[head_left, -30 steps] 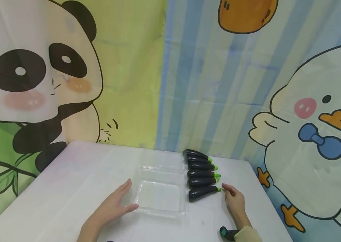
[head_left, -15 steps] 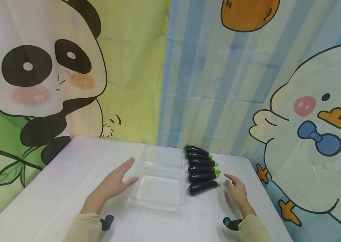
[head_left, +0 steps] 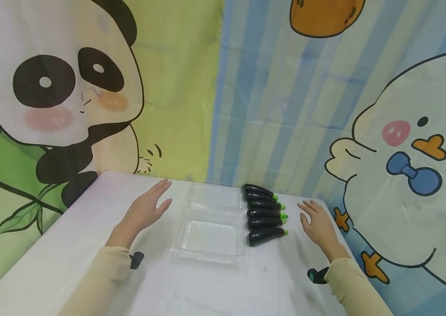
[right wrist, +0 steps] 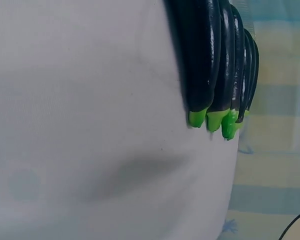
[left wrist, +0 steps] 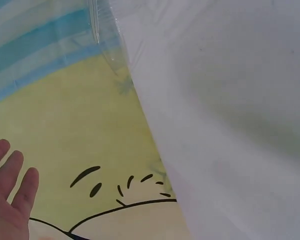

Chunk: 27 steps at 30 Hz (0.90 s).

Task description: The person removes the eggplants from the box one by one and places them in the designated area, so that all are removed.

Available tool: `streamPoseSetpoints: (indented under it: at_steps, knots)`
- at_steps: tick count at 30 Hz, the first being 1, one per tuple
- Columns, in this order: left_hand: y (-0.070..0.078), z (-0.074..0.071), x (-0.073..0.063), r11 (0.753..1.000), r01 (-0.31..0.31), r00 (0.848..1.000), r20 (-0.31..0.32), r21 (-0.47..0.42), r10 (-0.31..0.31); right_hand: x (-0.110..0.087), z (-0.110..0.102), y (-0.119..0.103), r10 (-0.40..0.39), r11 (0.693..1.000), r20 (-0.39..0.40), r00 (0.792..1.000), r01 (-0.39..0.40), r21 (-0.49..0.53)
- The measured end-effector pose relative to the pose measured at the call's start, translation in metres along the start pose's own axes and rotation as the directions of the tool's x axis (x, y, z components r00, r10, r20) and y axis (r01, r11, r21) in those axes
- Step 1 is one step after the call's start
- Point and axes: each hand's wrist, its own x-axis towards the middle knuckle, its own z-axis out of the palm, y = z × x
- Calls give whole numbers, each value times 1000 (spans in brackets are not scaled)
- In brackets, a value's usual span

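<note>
Several dark purple eggplants [head_left: 265, 236] with green stem ends lie side by side in a column on the white table, stems toward the right. Left of them a clear plastic clamshell box [head_left: 209, 259] lies unfolded, its lid [head_left: 215, 196] flat at the back. My left hand [head_left: 145, 210] hovers left of the box, fingers extended, holding nothing; the left wrist view catches its fingers [left wrist: 26, 192] at the lower left. To the right of the eggplants, my right hand [head_left: 318, 224] hangs apart from them with fingers spread and nothing held. The right wrist view shows the eggplants [right wrist: 200, 60] but not the hand.
The white table [head_left: 223, 289] ends at a printed cloth backdrop [head_left: 179, 87] with a panda and a chick. A dark wrist device [head_left: 318, 276] sticks out by the right sleeve, another [head_left: 137, 260] by the left.
Both hands have lifted away and drawn outward, the right one off the eggplants' stem side with its fingers opening out. The eggplants and box lie as before, while the head view shifts slightly.
</note>
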Motion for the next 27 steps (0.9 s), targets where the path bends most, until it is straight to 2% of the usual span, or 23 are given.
streamPoseSetpoints:
  at_steps: [4, 10, 15, 21, 27]
  knots:
    - [-5, 7, 11, 999, -44, 997, -67, 25, 45, 12, -1, 0, -102, 992, -86, 991, 95, -80]
    - [-19, 31, 22, 996, -65, 979, -189, 64, 76, 37, 9, -14, -217, 975, -216, 952, 200, -97]
    - [-26, 48, 33, 989, -67, 972, -216, 135, 95, 44, 20, -20, -235, 970, -302, 924, 205, -127]
    - [-29, 52, 51, 978, -79, 954, -270, 195, 131, 48, 28, -19, -246, 964, -304, 920, 201, -174]
    - [-33, 58, 72, 955, -128, 953, -232, 268, 194, 57, 34, -17, -328, 937, -321, 888, 262, -231]
